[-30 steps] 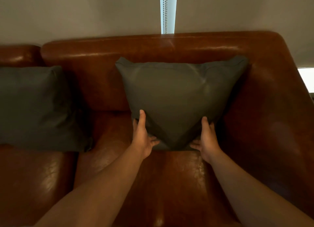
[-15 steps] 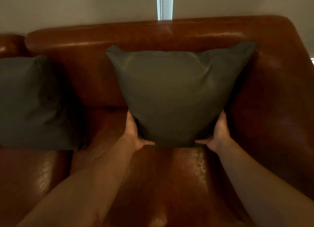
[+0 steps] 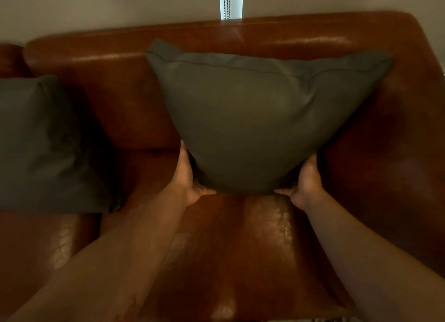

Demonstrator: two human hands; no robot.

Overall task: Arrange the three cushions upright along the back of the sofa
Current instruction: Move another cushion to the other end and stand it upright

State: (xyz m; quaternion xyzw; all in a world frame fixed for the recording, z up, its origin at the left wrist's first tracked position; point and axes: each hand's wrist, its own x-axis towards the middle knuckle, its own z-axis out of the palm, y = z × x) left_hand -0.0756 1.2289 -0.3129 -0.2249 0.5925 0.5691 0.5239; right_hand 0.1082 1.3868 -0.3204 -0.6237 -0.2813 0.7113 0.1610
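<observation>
Grey cushion (image 3: 260, 119) stands upright against the sofa back (image 3: 120, 64), right end of the seat, beside the armrest (image 3: 397, 153). Second cushion (image 3: 43, 143) leans on the back further left, well apart. Third cushion not in view. Risk: the bottom looks pinched in and the top flares, so on release it could slump forward or tip sideways on slick leather. Left hand (image 3: 190, 177) grips the lower left corner, thumb under the front edge, fingers hidden behind. Right hand (image 3: 305, 179) mirrors it at the lower right corner, closed on the cushion.
</observation>
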